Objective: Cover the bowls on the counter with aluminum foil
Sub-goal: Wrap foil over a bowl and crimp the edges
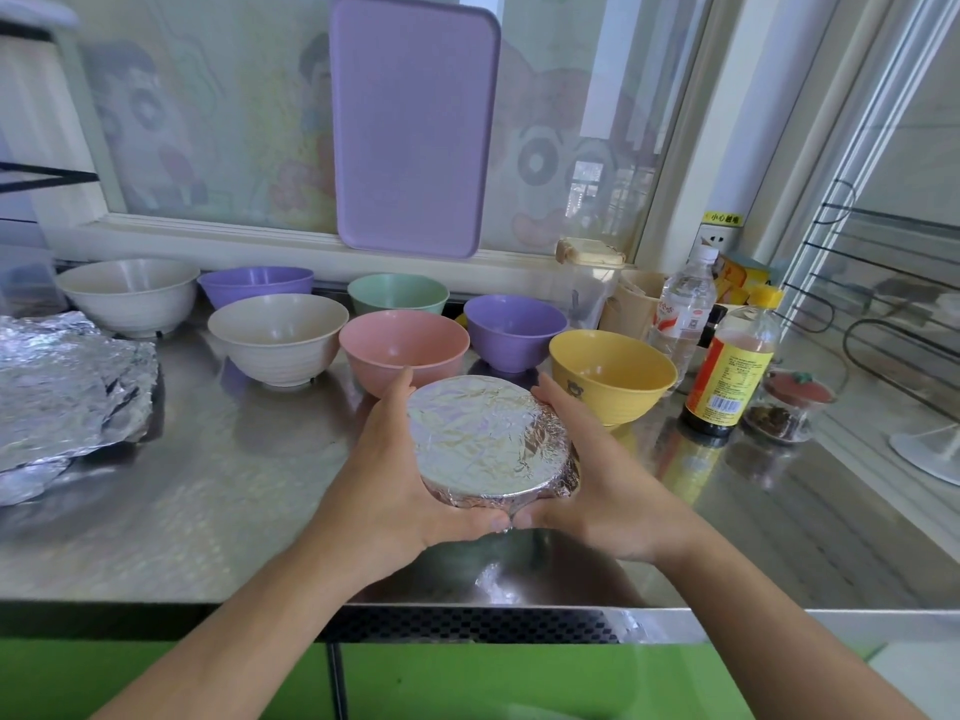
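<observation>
A foil-covered bowl (488,441) is held just above the steel desk (208,511), near its front edge, tilted slightly so the crinkled silver top faces the camera. The left hand (400,480) cups its left side, fingers curled round the wrapped rim with the thumb lying along the near edge; the right hand (597,480) does the same on the right side, fingers wrapped round the foil, and the two thumbs nearly meet below the bowl's near edge. Just behind the covered bowl stands an uncovered pink bowl (404,350), with a cream bowl (278,337) to its left and a purple bowl (514,330) to its right. Right of the covered bowl, close by the right hand, sits a yellow bowl (610,374). Farther back from the covered bowl are a green bowl (397,293), a second purple bowl (256,285) and a larger cream bowl (127,293). Well to the left of the covered bowl lies a loose, crumpled sheet of aluminum foil (67,392) on the desk. Beyond the yellow bowl, on the covered bowl's right, stand a dark sauce bottle (727,376) with a yellow cap and a clear water bottle (683,309). A lilac tray (413,127) leans upright against the window behind the bowls.
</observation>
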{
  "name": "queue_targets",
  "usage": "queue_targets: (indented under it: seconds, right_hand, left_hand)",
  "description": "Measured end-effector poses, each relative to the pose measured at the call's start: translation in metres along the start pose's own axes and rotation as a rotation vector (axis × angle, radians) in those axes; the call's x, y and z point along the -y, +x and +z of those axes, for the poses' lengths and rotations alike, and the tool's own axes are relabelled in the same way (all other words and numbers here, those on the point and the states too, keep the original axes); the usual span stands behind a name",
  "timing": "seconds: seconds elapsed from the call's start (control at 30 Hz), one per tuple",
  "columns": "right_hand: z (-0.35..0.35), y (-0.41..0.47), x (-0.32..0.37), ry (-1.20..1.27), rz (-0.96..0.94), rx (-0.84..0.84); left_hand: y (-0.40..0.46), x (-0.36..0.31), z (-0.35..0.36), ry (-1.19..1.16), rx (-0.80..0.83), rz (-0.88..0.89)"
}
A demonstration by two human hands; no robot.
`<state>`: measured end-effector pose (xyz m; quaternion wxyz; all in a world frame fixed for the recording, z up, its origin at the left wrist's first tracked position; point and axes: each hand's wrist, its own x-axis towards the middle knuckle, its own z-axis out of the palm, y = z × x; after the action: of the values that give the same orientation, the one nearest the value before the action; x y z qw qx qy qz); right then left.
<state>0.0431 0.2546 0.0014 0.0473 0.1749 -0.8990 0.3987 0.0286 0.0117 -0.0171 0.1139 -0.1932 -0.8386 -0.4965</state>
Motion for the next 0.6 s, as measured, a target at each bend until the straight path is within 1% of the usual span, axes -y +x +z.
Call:
queue_targets:
  seconds: [0.1,0.2,0.23,0.3,0.37,0.5,0.6]
  right_hand:
    - [0.006,0.0,0.001,-0.043,-0.035,0.01]
    - [-0.007,-0.001,0.005,0.017,0.017,0.12]
    - [-0.012,0.001,0.007,0.059,0.044,0.116]
    - [-0.019,0.009,0.011,0.147,0.081,0.016]
    - [-0.018,0.021,0.017,0.156,0.083,-0.042]
    - [-0.01,0.043,0.027,0.129,0.105,0.033]
    - [-0.009,0.046,0.025,0.111,0.129,0.025]
  left_hand:
    - [0.001,0.0,-0.002,0.004,0.013,-0.014]
    - [0.003,-0.001,-0.007,0.008,0.047,-0.02]
    - [0.004,-0.001,-0.009,0.005,0.064,-0.021]
    - [0.006,0.0,-0.013,-0.005,0.109,-0.026]
    - [0.009,0.001,-0.016,-0.004,0.156,-0.018]
    - [0.012,0.001,-0.02,0.015,0.207,0.006]
    - [0.009,0.0,-0.024,0.016,0.189,-0.015]
